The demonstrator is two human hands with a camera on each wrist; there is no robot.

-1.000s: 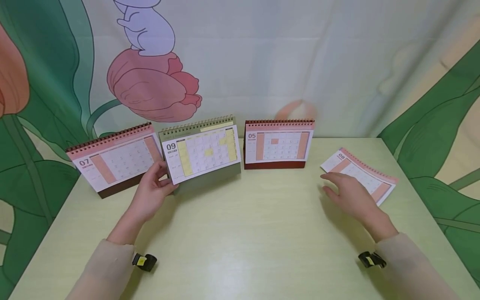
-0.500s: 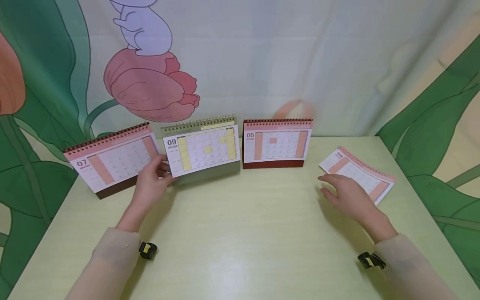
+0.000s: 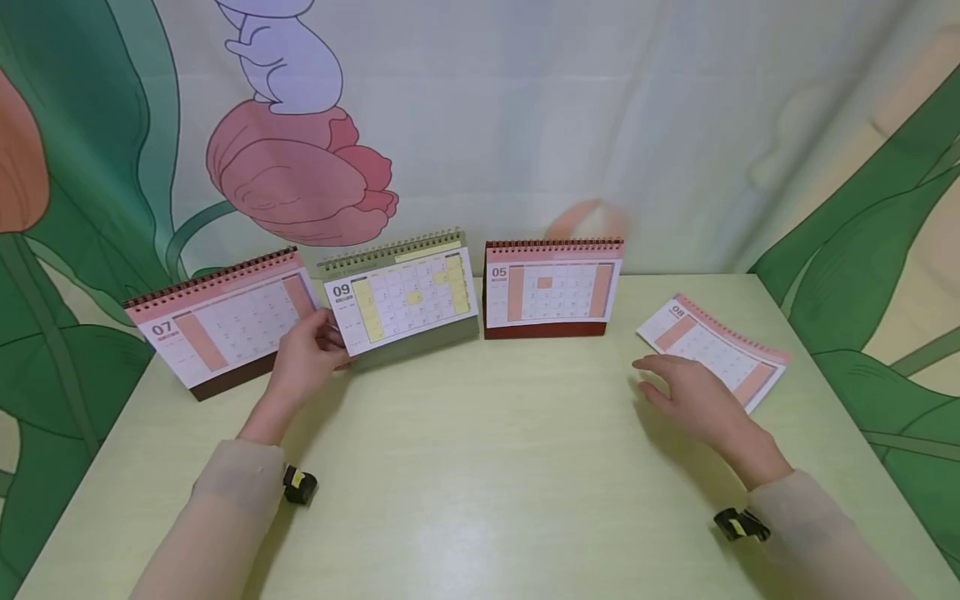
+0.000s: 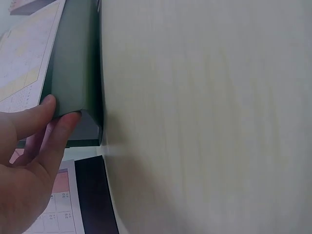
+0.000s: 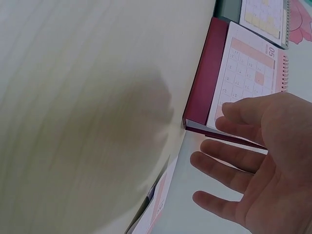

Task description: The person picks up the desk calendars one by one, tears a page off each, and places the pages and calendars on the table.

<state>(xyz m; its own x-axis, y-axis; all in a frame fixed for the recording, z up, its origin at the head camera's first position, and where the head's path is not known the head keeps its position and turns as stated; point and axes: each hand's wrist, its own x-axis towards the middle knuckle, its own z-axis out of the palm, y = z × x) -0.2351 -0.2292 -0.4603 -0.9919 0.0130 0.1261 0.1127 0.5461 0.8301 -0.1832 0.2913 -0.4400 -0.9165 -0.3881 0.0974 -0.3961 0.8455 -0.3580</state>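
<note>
Now the left hand (image 3: 303,360) pinches the green calendar (image 3: 401,293) by its corner, seemingly straightening it; the right hand (image 3: 699,400) hangs loose, holding nothing; letting go calls for gentleness.

"What sort of place is this?"
"Some desk-like spot: a pale worktop (image 3: 480,483) set against printed cloth (image 3: 510,125), with three standing desk calendars (image 3: 555,292) near its back."
"An office, then?"
"Perhaps; the cloth screens off whatever lies behind, so I can't tell office from home or studio."
"And the decoration?"
"A large pink flower (image 3: 292,175), a white cartoon animal (image 3: 300,71) and broad green leaves (image 3: 847,383), all printed on it."
</note>
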